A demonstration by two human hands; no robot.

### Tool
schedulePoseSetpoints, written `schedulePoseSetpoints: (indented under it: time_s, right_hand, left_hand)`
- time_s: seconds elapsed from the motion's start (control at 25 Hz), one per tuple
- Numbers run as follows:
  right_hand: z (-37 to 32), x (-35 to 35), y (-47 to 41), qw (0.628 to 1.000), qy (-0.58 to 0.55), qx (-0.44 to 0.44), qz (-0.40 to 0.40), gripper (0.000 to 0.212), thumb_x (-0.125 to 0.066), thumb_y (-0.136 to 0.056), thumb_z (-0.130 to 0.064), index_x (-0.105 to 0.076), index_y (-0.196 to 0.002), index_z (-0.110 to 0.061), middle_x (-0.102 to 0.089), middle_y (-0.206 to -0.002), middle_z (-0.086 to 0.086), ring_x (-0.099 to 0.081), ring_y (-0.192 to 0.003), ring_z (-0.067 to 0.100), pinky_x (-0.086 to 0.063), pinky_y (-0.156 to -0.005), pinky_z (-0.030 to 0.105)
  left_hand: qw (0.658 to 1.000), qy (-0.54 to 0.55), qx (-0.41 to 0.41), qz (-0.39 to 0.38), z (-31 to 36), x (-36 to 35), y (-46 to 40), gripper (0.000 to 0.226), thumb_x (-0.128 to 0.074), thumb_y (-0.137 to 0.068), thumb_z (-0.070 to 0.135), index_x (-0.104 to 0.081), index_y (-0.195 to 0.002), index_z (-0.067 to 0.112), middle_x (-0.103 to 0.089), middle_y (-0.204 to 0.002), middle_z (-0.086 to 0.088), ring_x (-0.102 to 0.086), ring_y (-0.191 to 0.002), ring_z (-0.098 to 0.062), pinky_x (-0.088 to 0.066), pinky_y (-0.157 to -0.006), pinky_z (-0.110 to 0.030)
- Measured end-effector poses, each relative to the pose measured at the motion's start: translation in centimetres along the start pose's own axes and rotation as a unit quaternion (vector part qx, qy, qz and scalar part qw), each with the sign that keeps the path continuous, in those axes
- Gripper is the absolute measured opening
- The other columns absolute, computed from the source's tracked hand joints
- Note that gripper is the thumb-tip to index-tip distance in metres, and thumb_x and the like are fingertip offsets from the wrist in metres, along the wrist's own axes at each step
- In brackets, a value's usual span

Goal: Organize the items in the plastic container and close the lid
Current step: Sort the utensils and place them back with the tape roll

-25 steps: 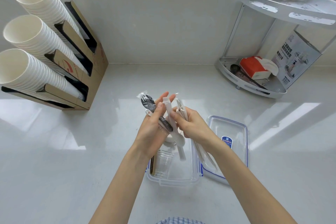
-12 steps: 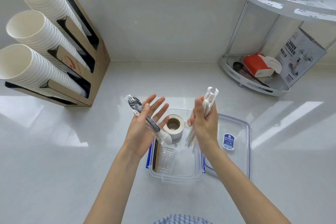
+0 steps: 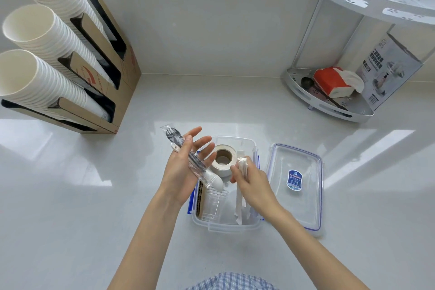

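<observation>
Clear plastic container (image 3: 249, 227) sits open on the white surface (image 3: 70, 195); its lid (image 3: 303, 205) lies flat just beside it, to the right.

Left hand (image 3: 182, 173): fingers spread, palm up. A wrapped black fork (image 3: 181, 148) and a white spoon (image 3: 215, 181) lie loosely across it, pinned only by the thumb.

Right hand (image 3: 253, 182): closed around a bundle of white wrapped utensils (image 3: 241, 207), whose lower ends reach down into the container.

Inside: a tape roll (image 3: 222, 159) at the far end, clear cups (image 3: 211, 205) lying on their side.

Judgement: the utensils are light and stiff, but the film wrappers look slick; gripping mid-shaft should keep them from sliding. The cups are thin and would crush easily, so long pieces are best laid alongside them. The lid looks rigid; take it by the long edges and press down at the latches.
</observation>
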State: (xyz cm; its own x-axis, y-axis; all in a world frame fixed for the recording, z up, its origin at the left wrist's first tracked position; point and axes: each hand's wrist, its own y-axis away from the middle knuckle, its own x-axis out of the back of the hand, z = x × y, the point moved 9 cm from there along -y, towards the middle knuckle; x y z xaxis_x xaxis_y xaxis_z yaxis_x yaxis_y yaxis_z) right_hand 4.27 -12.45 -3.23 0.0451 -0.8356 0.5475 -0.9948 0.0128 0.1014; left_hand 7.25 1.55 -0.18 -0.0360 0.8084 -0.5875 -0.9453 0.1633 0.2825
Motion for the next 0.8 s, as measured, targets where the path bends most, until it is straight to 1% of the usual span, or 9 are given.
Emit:
schedulePoseSetpoints:
  time_s: [0.08,0.12,0.24,0.32,0.4,0.52,0.6,0.72,0.8]
  right_hand:
    - [-0.9,-0.1,0.1,0.986,0.157,0.058,-0.009,0.025,-0.040,-0.094,-0.033,-0.039,-0.077,-0.015,-0.049,-0.077,0.000,-0.041,-0.075,0.019,-0.030,-0.067,0.031]
    - [-1.2,0.0,0.1,0.980,0.188,0.068,-0.005,0.026,-0.040,-0.093,-0.033,-0.036,-0.074,-0.016,-0.045,-0.077,-0.001,-0.039,-0.075,0.018,-0.029,-0.067,0.031]
    - [-0.8,0.1,0.0,0.980,0.193,0.035,-0.036,0.027,-0.046,-0.088,-0.029,-0.033,-0.069,-0.016,-0.043,-0.070,0.002,-0.044,-0.072,0.028,-0.030,-0.061,0.031]
    - [0.0,0.4,-0.3,0.978,0.203,-0.019,-0.047,0.034,-0.049,-0.085,-0.026,-0.028,-0.059,-0.019,-0.038,-0.059,0.001,-0.043,-0.071,0.032,-0.031,-0.060,0.031]
    - [0.3,1.3,-0.7,0.980,0.183,-0.069,-0.033,0.037,-0.050,-0.081,-0.024,-0.025,-0.054,-0.021,-0.038,-0.056,0.001,-0.046,-0.069,0.032,-0.036,-0.058,0.031]
    - [0.4,1.0,-0.9,0.977,0.180,-0.099,-0.052,0.032,-0.048,-0.078,-0.021,-0.028,-0.053,-0.019,-0.050,-0.068,0.012,-0.061,-0.076,0.039,-0.052,-0.069,0.039]
    - [0.7,0.2,-0.6,0.971,0.191,-0.118,-0.085,0.030,-0.046,-0.079,-0.017,-0.028,-0.055,-0.016,-0.051,-0.076,0.016,-0.063,-0.083,0.041,-0.054,-0.074,0.042]
    - [0.9,-0.7,-0.6,0.962,0.222,-0.121,-0.099,0.025,-0.045,-0.081,-0.013,-0.032,-0.060,-0.013,-0.053,-0.088,0.021,-0.060,-0.092,0.040,-0.046,-0.070,0.036]
    - [0.8,-0.7,-0.7,0.957,0.254,-0.116,-0.081,0.007,-0.046,-0.084,-0.011,-0.045,-0.084,-0.004,-0.057,-0.104,0.024,-0.055,-0.100,0.040,-0.037,-0.068,0.034]
  left_hand:
    - [1.000,-0.012,0.001,0.019,0.0,0.2,0.1,0.026,-0.034,-0.096,0.026,-0.059,-0.100,0.020,-0.066,-0.056,0.008,-0.058,-0.048,-0.005,-0.052,-0.049,-0.017]
    - [1.000,-0.018,-0.001,0.023,0.1,0.1,0.2,0.026,-0.034,-0.095,0.027,-0.059,-0.100,0.020,-0.061,-0.052,0.008,-0.050,-0.042,-0.004,-0.047,-0.044,-0.017]
    - [0.999,-0.024,-0.003,0.024,0.1,0.0,0.3,0.026,-0.034,-0.095,0.029,-0.057,-0.100,0.017,-0.048,-0.047,0.008,-0.034,-0.035,-0.004,-0.034,-0.036,-0.015]
    - [0.999,-0.019,0.002,0.028,0.0,0.0,0.3,0.027,-0.034,-0.095,0.029,-0.057,-0.099,0.016,-0.045,-0.046,0.007,-0.031,-0.034,-0.004,-0.032,-0.035,-0.015]
    - [0.999,-0.019,0.007,0.031,-0.2,0.1,0.4,0.027,-0.033,-0.096,0.028,-0.057,-0.098,0.015,-0.045,-0.046,0.007,-0.030,-0.034,-0.004,-0.031,-0.035,-0.015]
    - [0.999,-0.021,0.012,0.033,-0.4,0.0,0.5,0.025,-0.034,-0.096,0.025,-0.057,-0.095,0.015,-0.045,-0.046,0.008,-0.030,-0.034,-0.004,-0.030,-0.035,-0.014]
    - [0.999,-0.020,0.016,0.032,-0.4,-0.1,0.4,0.024,-0.034,-0.095,0.024,-0.056,-0.095,0.014,-0.045,-0.045,0.009,-0.030,-0.034,-0.004,-0.029,-0.036,-0.014]
    - [0.999,-0.020,0.019,0.032,-0.4,-0.2,0.4,0.023,-0.035,-0.095,0.023,-0.056,-0.095,0.014,-0.046,-0.045,0.009,-0.030,-0.034,-0.004,-0.029,-0.036,-0.014]
    - [0.999,-0.024,0.017,0.034,-0.4,0.0,0.4,0.023,-0.035,-0.095,0.023,-0.056,-0.094,0.014,-0.046,-0.045,0.009,-0.030,-0.035,-0.004,-0.030,-0.036,-0.014]
